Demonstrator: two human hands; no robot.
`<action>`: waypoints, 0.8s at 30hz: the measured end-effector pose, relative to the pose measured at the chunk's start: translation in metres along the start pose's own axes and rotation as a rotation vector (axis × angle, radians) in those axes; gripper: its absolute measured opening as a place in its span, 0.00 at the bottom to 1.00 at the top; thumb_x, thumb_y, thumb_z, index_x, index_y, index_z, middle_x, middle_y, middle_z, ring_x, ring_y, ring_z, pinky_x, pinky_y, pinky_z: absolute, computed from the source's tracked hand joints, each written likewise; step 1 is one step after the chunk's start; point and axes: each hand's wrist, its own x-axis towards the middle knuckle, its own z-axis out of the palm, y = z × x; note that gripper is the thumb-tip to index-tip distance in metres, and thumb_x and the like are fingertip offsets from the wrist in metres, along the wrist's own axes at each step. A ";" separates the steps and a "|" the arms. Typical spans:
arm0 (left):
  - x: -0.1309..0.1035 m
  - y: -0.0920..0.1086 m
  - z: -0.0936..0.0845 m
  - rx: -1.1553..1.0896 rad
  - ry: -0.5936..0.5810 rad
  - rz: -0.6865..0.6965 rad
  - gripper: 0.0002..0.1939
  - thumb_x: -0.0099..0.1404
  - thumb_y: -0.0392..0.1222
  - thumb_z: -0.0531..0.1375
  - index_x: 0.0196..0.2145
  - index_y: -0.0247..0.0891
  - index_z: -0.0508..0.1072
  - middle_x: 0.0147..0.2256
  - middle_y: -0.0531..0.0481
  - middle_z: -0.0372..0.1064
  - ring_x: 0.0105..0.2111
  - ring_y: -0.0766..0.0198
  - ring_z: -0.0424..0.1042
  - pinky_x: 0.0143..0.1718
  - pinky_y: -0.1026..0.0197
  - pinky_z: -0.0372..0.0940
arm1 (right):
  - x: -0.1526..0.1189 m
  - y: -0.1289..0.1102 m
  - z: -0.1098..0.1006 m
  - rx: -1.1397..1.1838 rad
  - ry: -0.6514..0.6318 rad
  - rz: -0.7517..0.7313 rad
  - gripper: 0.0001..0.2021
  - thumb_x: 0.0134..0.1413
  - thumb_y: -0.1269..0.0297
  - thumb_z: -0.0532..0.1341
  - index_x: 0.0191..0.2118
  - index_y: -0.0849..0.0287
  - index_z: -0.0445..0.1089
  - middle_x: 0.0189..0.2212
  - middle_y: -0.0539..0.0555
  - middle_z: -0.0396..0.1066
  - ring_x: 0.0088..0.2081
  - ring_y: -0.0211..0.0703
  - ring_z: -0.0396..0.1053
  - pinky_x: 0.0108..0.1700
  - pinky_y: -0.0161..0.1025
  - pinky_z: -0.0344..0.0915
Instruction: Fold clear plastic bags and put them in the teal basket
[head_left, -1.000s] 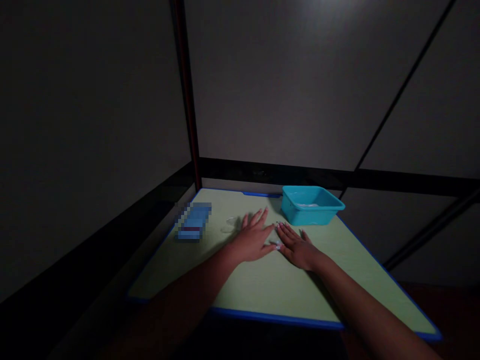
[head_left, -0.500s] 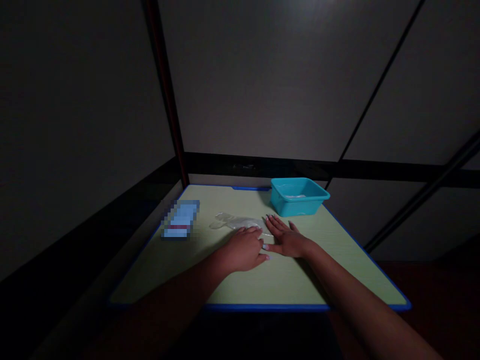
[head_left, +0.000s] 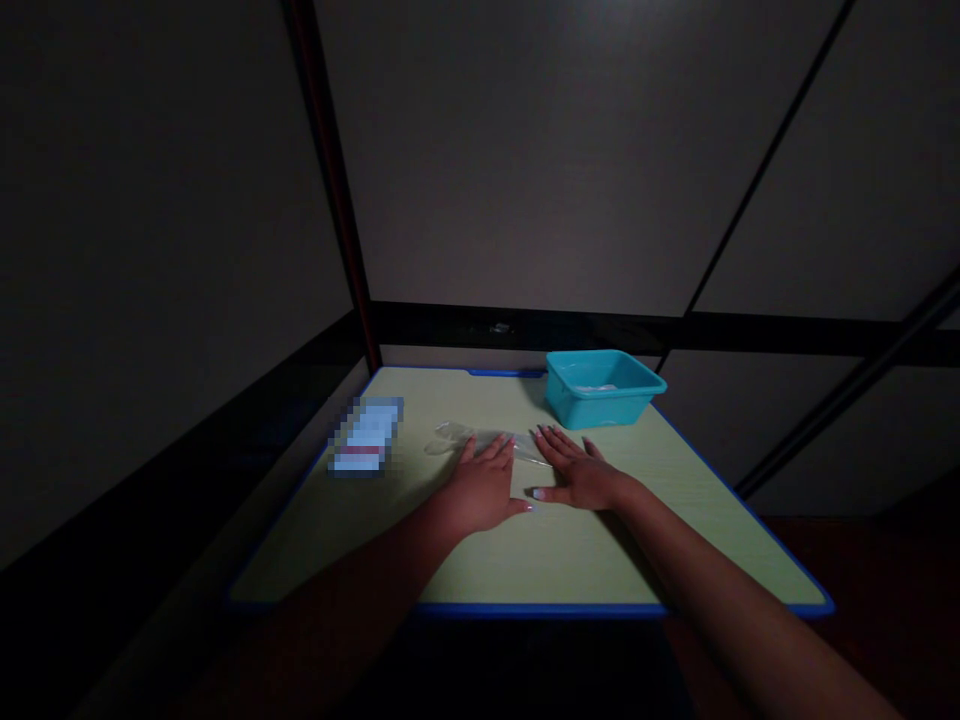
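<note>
A clear plastic glove (head_left: 451,432) lies flat on the pale green table (head_left: 540,570), its finger end pointing left. My left hand (head_left: 484,492) rests with spread fingers on the middle of the glove and covers part of it. At the glove's right end, my right hand (head_left: 581,475) lies flat with its fingertips on the plastic and its thumb stretched left toward my left hand. Neither hand grips anything.
A turquoise plastic basin (head_left: 604,405) stands at the back right of the table, with something whitish inside. Toward the left edge lies a pixelated, bluish rectangular object (head_left: 367,437). The table has a blue rim, and panelled walls rise behind it.
My left hand has shifted slightly left along the glove, and its fingers have straightened and spread. My right hand stays flat in nearly the same place. The view has moved slightly.
</note>
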 end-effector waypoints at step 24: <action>-0.006 -0.055 -0.034 0.179 -0.269 -0.308 0.51 0.41 0.68 0.62 0.58 0.37 0.61 0.63 0.36 0.39 0.62 0.37 0.29 0.53 0.28 0.25 | 0.002 0.003 0.002 0.053 0.013 -0.004 0.49 0.46 0.32 0.48 0.65 0.53 0.25 0.65 0.55 0.21 0.64 0.55 0.22 0.59 0.64 0.28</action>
